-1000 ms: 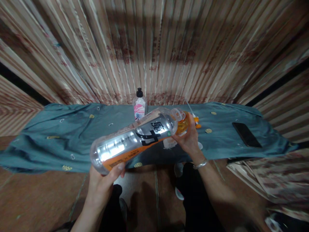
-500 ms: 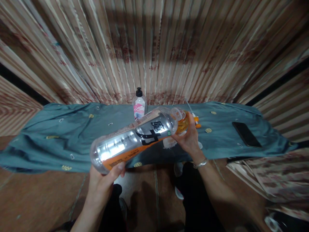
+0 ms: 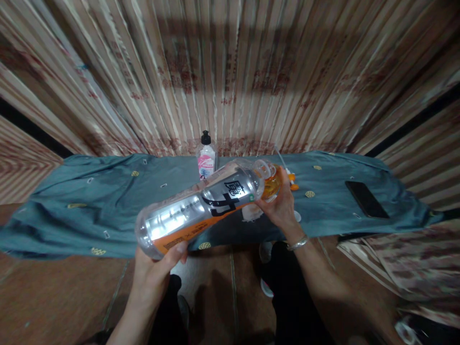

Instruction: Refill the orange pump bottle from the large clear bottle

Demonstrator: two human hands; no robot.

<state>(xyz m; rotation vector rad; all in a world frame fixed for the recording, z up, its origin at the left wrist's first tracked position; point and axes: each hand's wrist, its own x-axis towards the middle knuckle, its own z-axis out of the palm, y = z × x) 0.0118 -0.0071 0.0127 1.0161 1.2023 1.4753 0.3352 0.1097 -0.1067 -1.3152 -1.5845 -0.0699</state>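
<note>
My left hand (image 3: 154, 268) is closed around the base of a large clear plastic bottle (image 3: 201, 206) with a silver and orange label. This bottle lies tilted, its mouth end up against the mouth of a small bottle with amber liquid (image 3: 271, 187). My right hand (image 3: 280, 206) wraps around the small bottle, hiding part of it. Just beyond the right fingers lies an orange and white piece (image 3: 293, 182), with a thin clear tube (image 3: 282, 157) near it. A white, rough-edged patch (image 3: 251, 212) on the cloth shows below the bottle necks.
A clear bottle with a pink label and black cap (image 3: 206, 158) stands at the back of the cloth-covered surface (image 3: 108, 191). To the right lies a black phone (image 3: 366, 199). Stacked corrugated cardboard (image 3: 230, 72) rises directly behind. A small white round thing (image 3: 297, 216) sits by my right wrist.
</note>
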